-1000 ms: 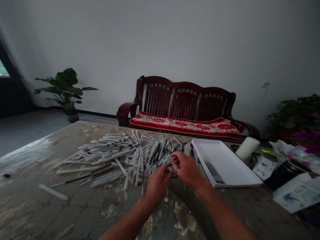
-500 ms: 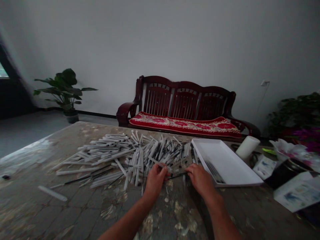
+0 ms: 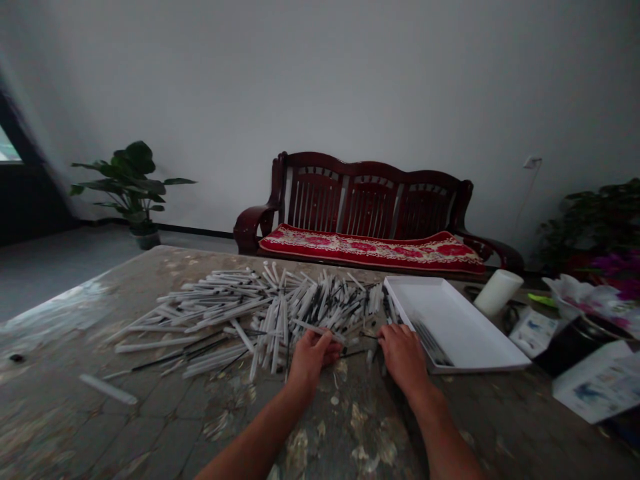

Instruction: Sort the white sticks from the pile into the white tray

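My left hand (image 3: 311,360) is closed on a whitish pen barrel (image 3: 317,329) with a dark end, its other end pointing up and left over the pile. A heap of pale pen barrels (image 3: 220,301) with dark, thin refills among them spreads across the table beyond and left of it. My right hand (image 3: 401,350) is low over the table beside the white tray (image 3: 480,369), fingertips drawn together at small dark pieces; what they pinch is hidden. A thin black stick (image 3: 354,353) lies between the hands. Several dark, slim pens (image 3: 433,343) lie along the tray's left side.
Right of the tray are a white roll (image 3: 499,292), a small printed box (image 3: 533,332) and a larger one (image 3: 597,383). One loose pale barrel (image 3: 109,389) lies at the front left. Behind the table (image 3: 150,440) stands a wooden bench (image 3: 370,200).
My right hand has shifted slightly up, away from the black stick, toward the small pieces near the tray. My left hand keeps the pen barrel, tilted slightly differently. The view has shifted slightly.
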### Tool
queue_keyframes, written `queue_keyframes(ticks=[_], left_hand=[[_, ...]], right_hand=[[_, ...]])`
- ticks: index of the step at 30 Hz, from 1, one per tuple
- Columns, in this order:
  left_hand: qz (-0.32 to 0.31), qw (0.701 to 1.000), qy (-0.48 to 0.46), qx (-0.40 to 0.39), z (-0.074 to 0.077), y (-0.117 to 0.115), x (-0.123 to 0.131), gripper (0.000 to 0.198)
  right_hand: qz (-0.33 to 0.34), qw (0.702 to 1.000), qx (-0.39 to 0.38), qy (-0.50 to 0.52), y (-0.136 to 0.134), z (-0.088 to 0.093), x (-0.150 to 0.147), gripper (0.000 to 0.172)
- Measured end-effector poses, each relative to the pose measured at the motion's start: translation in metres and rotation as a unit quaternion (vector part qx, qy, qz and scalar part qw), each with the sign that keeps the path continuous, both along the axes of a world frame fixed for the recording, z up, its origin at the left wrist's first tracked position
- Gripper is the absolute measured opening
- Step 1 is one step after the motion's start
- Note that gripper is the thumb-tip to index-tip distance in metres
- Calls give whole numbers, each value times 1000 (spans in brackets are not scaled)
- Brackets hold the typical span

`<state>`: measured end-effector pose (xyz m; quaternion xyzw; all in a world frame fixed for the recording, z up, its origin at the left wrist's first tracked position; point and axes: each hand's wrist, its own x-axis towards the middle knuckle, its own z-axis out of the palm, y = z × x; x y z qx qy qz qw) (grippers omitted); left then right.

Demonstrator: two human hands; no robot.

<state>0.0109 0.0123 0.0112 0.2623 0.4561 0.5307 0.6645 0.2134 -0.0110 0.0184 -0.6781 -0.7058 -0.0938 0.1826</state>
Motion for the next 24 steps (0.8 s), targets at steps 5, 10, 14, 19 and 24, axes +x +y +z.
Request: queue_keyframes(ticks=[5,10,14,19,24], left_hand=[[30,997,-67,-8,0,3,-4,9],[47,992,-116,-11,1,5,-5,8],[34,992,-120,-9,4,2,-5,9],[24,993,-116,-13,4,1,-3,12],[40,992,-118,-13,3,2,-5,11]], right_hand=[[90,977,29,189,1,1,-12,16],[131,963,34,232,0,2,-25,16],[135,959,39,248,0,1,-29,16],[130,959,36,248,-1,2,-30,17],[107,971,50,210,-4,9,-30,17]])
